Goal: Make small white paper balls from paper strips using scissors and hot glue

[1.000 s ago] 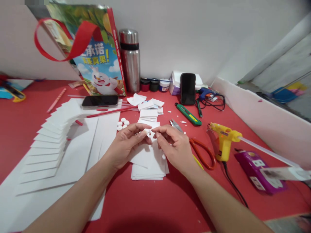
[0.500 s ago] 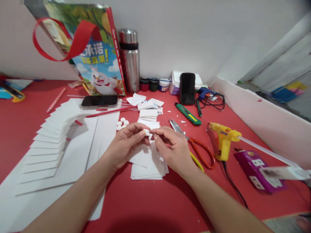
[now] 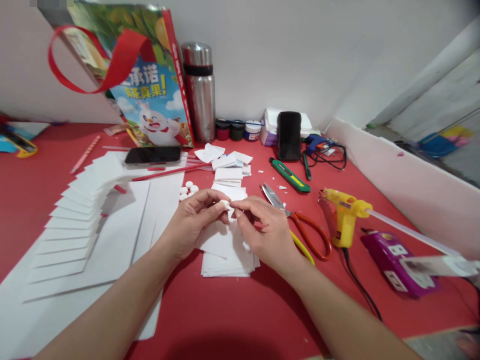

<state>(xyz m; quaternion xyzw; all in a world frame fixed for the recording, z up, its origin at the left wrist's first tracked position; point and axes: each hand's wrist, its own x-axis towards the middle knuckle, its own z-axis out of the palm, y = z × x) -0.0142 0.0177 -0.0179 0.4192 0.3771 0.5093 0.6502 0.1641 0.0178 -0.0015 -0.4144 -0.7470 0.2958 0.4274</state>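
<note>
Both hands meet over a stack of white paper pieces (image 3: 227, 265) in the middle of the red table. My left hand (image 3: 197, 215) pinches a small crumpled piece of white paper (image 3: 226, 204) between thumb and fingers. From the other side, my right hand (image 3: 262, 222) has its index finger and thumb closed at the same piece; the exact grip is partly hidden. Several small white round pieces (image 3: 188, 190) lie just behind my left hand. Scissors (image 3: 275, 197) with orange and yellow handles lie to the right of my right hand, which covers part of them.
Fanned white steps (image 3: 71, 225) lie left on white sheets. A phone (image 3: 153, 155), printed bag (image 3: 157, 107), steel flask (image 3: 198, 95) and paint jars (image 3: 237, 131) stand behind. To the right are a green cutter (image 3: 289, 175), yellow glue gun (image 3: 345, 215) and purple box (image 3: 397, 262).
My right index finger has shifted slightly left over the small white piece. My left hand keeps its pinch, nearly in the same spot. The things on the table have not moved.
</note>
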